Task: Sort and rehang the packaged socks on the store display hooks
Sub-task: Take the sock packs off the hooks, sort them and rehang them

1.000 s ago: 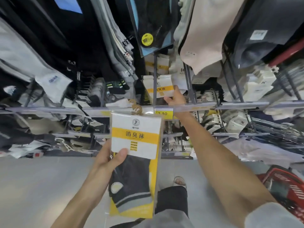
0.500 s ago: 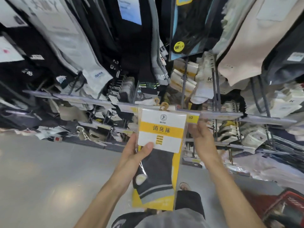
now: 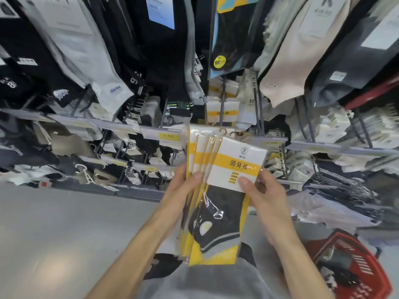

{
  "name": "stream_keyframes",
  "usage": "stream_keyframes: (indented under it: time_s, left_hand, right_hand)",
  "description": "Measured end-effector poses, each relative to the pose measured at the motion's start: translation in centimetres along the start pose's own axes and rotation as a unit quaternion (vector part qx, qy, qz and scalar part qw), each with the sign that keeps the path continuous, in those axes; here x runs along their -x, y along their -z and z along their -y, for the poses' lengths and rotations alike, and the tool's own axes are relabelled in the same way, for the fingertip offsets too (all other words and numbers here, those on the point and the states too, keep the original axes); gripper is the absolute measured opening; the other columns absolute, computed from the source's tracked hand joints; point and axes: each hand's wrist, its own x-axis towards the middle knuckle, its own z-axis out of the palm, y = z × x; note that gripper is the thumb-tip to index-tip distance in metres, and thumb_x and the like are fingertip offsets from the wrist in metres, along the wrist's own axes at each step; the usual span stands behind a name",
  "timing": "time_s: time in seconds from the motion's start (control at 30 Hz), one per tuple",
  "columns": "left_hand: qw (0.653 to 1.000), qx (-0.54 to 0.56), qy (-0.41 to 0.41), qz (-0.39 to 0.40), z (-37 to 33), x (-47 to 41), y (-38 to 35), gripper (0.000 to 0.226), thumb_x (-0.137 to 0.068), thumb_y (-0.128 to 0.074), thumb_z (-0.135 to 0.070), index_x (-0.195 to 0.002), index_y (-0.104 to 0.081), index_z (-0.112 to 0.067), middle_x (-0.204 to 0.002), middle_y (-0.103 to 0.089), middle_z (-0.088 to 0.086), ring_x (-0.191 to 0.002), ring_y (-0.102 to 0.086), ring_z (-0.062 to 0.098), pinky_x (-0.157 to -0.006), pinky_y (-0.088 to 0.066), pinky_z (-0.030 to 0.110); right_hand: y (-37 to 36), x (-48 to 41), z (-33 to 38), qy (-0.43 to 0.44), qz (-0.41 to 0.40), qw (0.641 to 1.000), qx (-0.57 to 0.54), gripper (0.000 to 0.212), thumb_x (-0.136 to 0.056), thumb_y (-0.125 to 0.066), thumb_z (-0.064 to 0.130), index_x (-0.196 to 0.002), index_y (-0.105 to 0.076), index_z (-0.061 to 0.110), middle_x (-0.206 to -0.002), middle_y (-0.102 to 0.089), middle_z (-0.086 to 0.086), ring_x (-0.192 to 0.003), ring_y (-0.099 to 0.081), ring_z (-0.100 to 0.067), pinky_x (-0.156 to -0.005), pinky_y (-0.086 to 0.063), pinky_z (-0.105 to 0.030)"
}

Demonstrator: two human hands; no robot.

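Sock packs (image 3: 218, 190), fanned, sit gripped between my hands: left hand (image 3: 183, 190) pinches the back ones, right hand (image 3: 262, 195) grips the front pack's edge.

Several yellow-and-white sock packs (image 3: 213, 197) fanned upright between both hands, dark grey socks showing through clear fronts, small plastic hangers at the top, above the thumbs

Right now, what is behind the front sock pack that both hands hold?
Behind the front sock pack are more identical yellow-and-white packs, fanned left under the left hand. Only their edges show; their socks are covered. The right hand pinches the front pack.
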Motion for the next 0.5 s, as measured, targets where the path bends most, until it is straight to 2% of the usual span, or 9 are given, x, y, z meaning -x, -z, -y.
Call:
stream_keyframes:
  time_s: [0.1,0.17,0.23,0.3,0.37,0.43,0.5]
  left_hand:
    - [1.000,-0.028,-0.013,0.005,-0.39,0.24,-0.04,0.037,-0.082,-0.069,-0.036,-0.111,-0.061,-0.058,-0.122,-0.068,-0.021,-0.114,-0.062,-0.005,-0.089,-0.049,0.013]
    - [0.999,-0.031,-0.013,-0.002,-0.32,0.24,0.18,0.038,-0.081,-0.070,-0.030,-0.108,-0.063,-0.056,-0.120,-0.070,-0.018,-0.113,-0.064,-0.001,-0.092,-0.046,0.019]
    - [0.999,-0.026,-0.019,-0.006,-0.09,0.18,0.52,0.045,-0.081,-0.071,-0.028,-0.120,-0.059,-0.047,-0.123,-0.069,-0.014,-0.116,-0.064,0.004,-0.096,-0.047,0.023]
    - [0.999,-0.018,-0.026,-0.006,-0.18,0.21,0.67,0.053,-0.078,-0.075,-0.031,-0.126,-0.056,-0.044,-0.124,-0.069,-0.013,-0.116,-0.064,0.006,-0.093,-0.053,0.020]
    - [0.999,-0.017,-0.037,-0.007,-0.33,0.29,0.63,0.054,-0.073,-0.078,-0.033,-0.122,-0.059,-0.046,-0.121,-0.071,-0.011,-0.113,-0.067,0.008,-0.086,-0.054,0.015]
    - [0.999,-0.008,-0.045,-0.009,-0.37,0.43,0.54,0.052,-0.071,-0.080,-0.029,-0.116,-0.062,-0.047,-0.118,-0.073,-0.008,-0.109,-0.069,0.010,-0.082,-0.055,0.015]
    - [0.999,0.001,-0.046,-0.019,-0.34,0.48,0.55,0.049,-0.071,-0.081,-0.029,-0.114,-0.064,-0.045,-0.117,-0.074,-0.005,-0.108,-0.070,0.013,-0.084,-0.056,0.019]
  right_hand:
    - [0.60,0.24,-0.57,-0.006,-0.024,0.997,-0.068,0.024,-0.090,-0.070,0.016,-0.112,-0.066,0.024,-0.113,-0.074,-0.003,-0.109,-0.069,-0.023,-0.090,-0.055,-0.044]
    - [0.68,0.38,-0.67,-0.025,-0.026,0.991,-0.133,0.025,-0.086,-0.069,0.016,-0.110,-0.067,0.021,-0.113,-0.075,-0.008,-0.108,-0.070,-0.029,-0.084,-0.060,-0.041]
    - [0.70,0.57,-0.68,-0.043,-0.014,0.983,-0.176,0.025,-0.083,-0.068,0.015,-0.107,-0.071,0.022,-0.114,-0.074,-0.009,-0.107,-0.071,-0.027,-0.076,-0.061,-0.034]
    - [0.72,0.68,-0.71,-0.050,0.002,0.980,-0.195,0.027,-0.084,-0.067,0.013,-0.110,-0.071,0.017,-0.116,-0.073,-0.012,-0.108,-0.071,-0.027,-0.075,-0.060,-0.030]
    - [0.74,0.68,-0.57,-0.052,0.023,0.979,-0.194,0.034,-0.084,-0.068,0.013,-0.117,-0.067,0.010,-0.120,-0.071,-0.015,-0.111,-0.069,-0.029,-0.079,-0.060,-0.033]
    - [0.89,0.64,-0.31,-0.058,0.043,0.980,-0.184,0.040,-0.083,-0.068,0.015,-0.122,-0.064,0.008,-0.123,-0.070,-0.016,-0.113,-0.067,-0.032,-0.085,-0.060,-0.041]
    - [1.23,0.48,-0.11,-0.056,0.057,0.982,-0.170,0.039,-0.084,-0.067,0.014,-0.123,-0.062,0.010,-0.123,-0.070,-0.015,-0.112,-0.068,-0.032,-0.081,-0.061,-0.044]
